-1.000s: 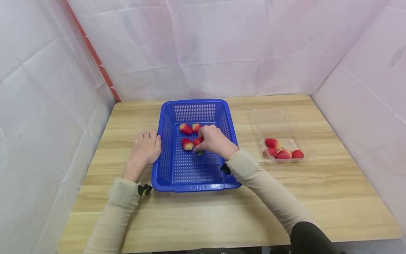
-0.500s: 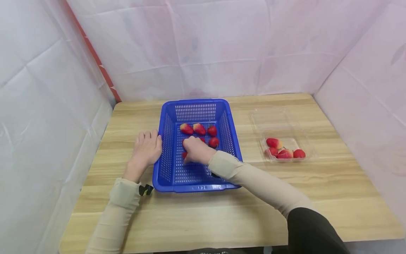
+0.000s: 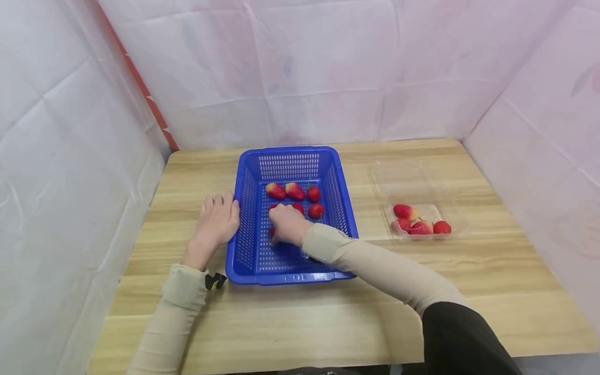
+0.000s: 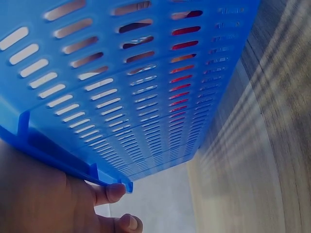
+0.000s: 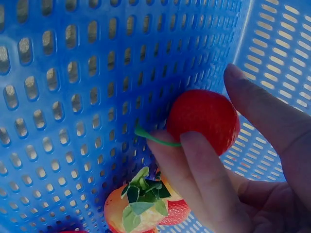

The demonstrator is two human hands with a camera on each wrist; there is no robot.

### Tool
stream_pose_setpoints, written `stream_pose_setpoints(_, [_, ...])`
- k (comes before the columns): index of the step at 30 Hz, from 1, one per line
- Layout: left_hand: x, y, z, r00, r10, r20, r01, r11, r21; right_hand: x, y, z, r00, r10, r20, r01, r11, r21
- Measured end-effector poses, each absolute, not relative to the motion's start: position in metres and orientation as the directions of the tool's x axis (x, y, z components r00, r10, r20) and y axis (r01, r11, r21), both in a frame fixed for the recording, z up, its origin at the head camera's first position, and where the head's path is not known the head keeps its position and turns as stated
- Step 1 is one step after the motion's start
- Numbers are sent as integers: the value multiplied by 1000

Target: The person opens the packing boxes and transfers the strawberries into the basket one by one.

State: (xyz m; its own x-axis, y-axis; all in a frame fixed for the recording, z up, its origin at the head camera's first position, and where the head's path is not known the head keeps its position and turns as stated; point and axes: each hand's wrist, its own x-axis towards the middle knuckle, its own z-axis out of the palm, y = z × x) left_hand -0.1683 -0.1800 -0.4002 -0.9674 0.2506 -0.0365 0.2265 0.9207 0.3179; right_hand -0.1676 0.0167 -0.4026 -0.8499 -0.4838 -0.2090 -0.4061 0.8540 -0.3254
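In the head view, a blue plastic basket [image 3: 290,277] with slotted walls stands on a wooden table. My left hand [image 3: 216,221] rests against its left rim; the left wrist view shows the left fingertips [image 4: 116,192] beside the rim, not wrapped around it. Inside the basket, my right hand [image 3: 287,224] holds a red strawberry [image 5: 204,121] with a green stem close to the basket's floor, fingers and thumb around it. Near it lies a paler strawberry [image 5: 131,208] with green leaves. Farther back in the basket are several strawberries [image 3: 295,190], partly hidden by my right hand.
To the right of the basket is a clear plastic box [image 3: 436,211], its lid [image 3: 398,172] folded open toward the back. Several strawberries [image 3: 420,227] lie in it. White cloth sheets [image 3: 328,73] hang behind the table and at both sides.
My right hand has moved left and nearer to me inside the basket with a strawberry, uncovering strawberries on the right. Over the last half second it shifts only slightly. My left hand stays at the rim.
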Motion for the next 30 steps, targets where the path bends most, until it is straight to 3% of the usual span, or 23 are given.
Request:
stream_pose_setpoints(19, [-170, -180, -400, -967, 254, -27, 233, 922, 310, -166, 22, -382, -891, -409, -196, -342, 890, -302])
stream_pose_setpoints(30, [-167, -179, -399, -968, 246, -40, 221, 922, 319, -166, 37, -342, -914, -373, -160, -307, 894, -326])
